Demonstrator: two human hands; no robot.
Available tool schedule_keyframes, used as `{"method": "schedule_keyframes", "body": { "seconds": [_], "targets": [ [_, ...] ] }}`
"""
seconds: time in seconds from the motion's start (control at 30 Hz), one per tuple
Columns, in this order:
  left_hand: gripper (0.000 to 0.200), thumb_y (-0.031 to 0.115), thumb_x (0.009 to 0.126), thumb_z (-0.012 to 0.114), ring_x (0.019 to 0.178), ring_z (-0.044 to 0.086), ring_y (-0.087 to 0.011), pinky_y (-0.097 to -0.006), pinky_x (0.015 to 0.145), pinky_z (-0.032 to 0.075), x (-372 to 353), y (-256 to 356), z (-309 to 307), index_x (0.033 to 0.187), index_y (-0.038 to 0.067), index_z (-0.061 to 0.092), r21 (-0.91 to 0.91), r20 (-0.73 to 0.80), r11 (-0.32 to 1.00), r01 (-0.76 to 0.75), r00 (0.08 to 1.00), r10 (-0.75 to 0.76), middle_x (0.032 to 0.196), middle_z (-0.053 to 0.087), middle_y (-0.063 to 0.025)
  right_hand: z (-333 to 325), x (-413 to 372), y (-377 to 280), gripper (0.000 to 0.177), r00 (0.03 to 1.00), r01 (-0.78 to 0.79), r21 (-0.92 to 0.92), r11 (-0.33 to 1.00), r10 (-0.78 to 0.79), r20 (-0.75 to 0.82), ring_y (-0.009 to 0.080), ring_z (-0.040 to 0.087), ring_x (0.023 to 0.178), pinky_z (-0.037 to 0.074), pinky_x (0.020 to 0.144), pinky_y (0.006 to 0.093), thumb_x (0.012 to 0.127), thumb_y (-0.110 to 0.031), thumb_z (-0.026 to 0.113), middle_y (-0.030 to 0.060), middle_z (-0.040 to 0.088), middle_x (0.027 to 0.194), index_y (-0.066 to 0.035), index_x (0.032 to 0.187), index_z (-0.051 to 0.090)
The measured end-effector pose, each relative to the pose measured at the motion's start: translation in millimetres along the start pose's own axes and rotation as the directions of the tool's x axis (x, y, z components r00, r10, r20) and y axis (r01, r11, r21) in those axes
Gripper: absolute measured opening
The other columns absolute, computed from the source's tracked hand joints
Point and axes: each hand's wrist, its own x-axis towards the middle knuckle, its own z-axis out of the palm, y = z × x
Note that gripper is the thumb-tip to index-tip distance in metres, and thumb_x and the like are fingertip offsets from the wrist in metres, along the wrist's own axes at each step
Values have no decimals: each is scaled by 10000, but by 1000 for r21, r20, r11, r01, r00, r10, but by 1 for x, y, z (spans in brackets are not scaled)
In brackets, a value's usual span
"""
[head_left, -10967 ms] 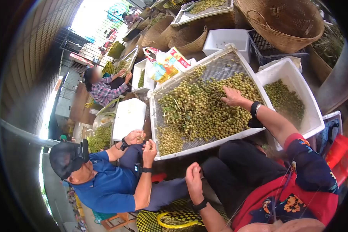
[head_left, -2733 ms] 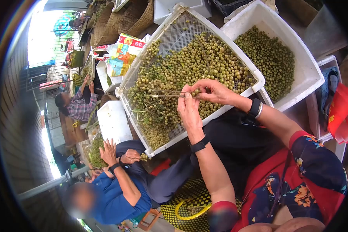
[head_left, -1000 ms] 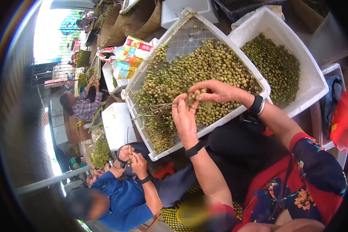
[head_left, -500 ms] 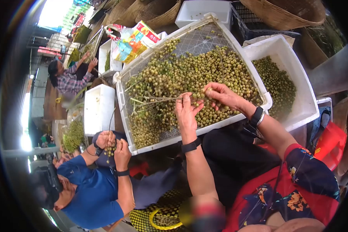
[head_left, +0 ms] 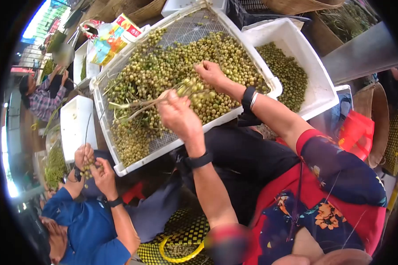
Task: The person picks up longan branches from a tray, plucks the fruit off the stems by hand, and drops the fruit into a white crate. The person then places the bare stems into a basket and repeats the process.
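Note:
My left hand (head_left: 180,114) is closed round the brown stems of a fruit sprig (head_left: 139,106), slightly blurred by motion. The sprig's small round yellow-green fruits (head_left: 192,88) hang on the side toward my right hand. My right hand (head_left: 211,74) is a little farther off, fingers curled together above the loose fruits; whatever they hold is hidden. Both hands are over a white mesh-bottomed crate (head_left: 181,33) heaped with loose fruits (head_left: 234,62) and stemmed bunches (head_left: 130,84).
Beside the crate, a white foam box (head_left: 314,66) holds smaller-looking greenish fruits. A co-worker in a blue shirt (head_left: 86,225) handles a sprig by another white box (head_left: 77,128). A person in plaid (head_left: 44,99) sits farther off. A colourful bag (head_left: 115,39) and woven basket (head_left: 181,234) are nearby.
The whole view has shifted, with the crate now farther left. My hands have moved apart; the right one has drawn away from the sprig's stems, which my left hand still grips.

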Motion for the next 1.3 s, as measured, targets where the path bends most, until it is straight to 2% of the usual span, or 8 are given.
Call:
{"method": "schedule_keyframes", "body": {
  "seconds": [0.13, 0.27, 0.37, 0.53, 0.83, 0.9, 1.0, 1.3],
  "targets": [
    [269, 240, 1015, 445, 696, 640, -196, -341, 643, 593, 15, -7, -24, 1057, -14, 521, -109, -25, 984, 138, 990, -142, 936, 577, -115, -12, -2, -8, 236, 738, 673, -455, 583, -574, 355, 307, 596, 885, 475, 769, 416, 880, -229, 612, 170, 616, 969, -57, 1041, 598],
    [259, 272, 1018, 437, 734, 663, -236, -325, 635, 581, 27, -17, -37, 1107, 35, 489, -387, 23, 892, 233, 970, -243, 967, 582, -112, -20, -18, -58, 299, 823, 550, -425, 719, -380, 422, 242, 582, 1034, 506, 798, 359, 936, -209, 560, 140, 606, 1098, -51, 1189, 568],
    [261, 292, 1016, 443, 756, 674, -251, -310, 602, 571, 30, -14, -40, 1126, 58, 480, -515, 61, 794, 323, 938, -342, 995, 609, -120, -17, -33, -58, 476, 921, 83, -65, 994, -52, 386, 162, 588, 939, 522, 772, 329, 994, -451, 429, 58, 592, 1075, -42, 1204, 552],
    [247, 308, 1011, 457, 766, 679, -243, -267, 539, 539, 30, -15, -41, 1119, 88, 493, -565, 158, 747, 350, 935, -318, 1005, 623, -112, -8, -45, -42, 714, 684, -664, 509, 548, 169, 710, 326, 648, 943, 531, 778, 439, 862, -709, 439, 207, 607, 1145, -110, 1246, 496],
    [184, 245, 1031, 418, 671, 594, -65, -167, 443, 360, 27, -23, -44, 1038, 116, 549, -216, 299, 965, 150, 951, -81, 855, 608, -15, -28, -44, -41, 854, 561, -654, 496, 571, -74, 825, 354, 640, 949, 581, 776, 490, 865, -731, 356, 180, 600, 1154, -56, 1388, 388],
    [203, 250, 1030, 420, 679, 601, -72, -181, 437, 387, 26, -23, -43, 1049, 97, 553, -118, 328, 991, 60, 944, -19, 893, 598, -24, -31, -37, -27, 568, 521, -636, 414, 651, -35, 853, 298, 648, 934, 591, 690, 398, 931, -550, 467, 121, 602, 1110, -95, 1271, 471],
    [221, 253, 1028, 422, 697, 618, -97, -205, 453, 464, 22, -4, -42, 1075, 80, 550, -46, 350, 994, 100, 934, -78, 954, 581, -44, -18, -47, -34, 189, 593, -539, 262, 801, 140, 793, 119, 592, 739, 446, 486, 231, 931, -258, 614, -4, 558, 890, -141, 1059, 538],
    [242, 225, 1026, 407, 689, 613, -131, -262, 566, 569, -12, -14, -14, 1049, 28, 547, -87, 169, 988, 131, 979, -115, 930, 575, -73, 15, -34, -30, 193, 872, -378, 146, 914, 299, 388, 63, 460, 471, 312, 337, 204, 888, -291, 653, -22, 512, 667, -124, 911, 559]
  ]
}}
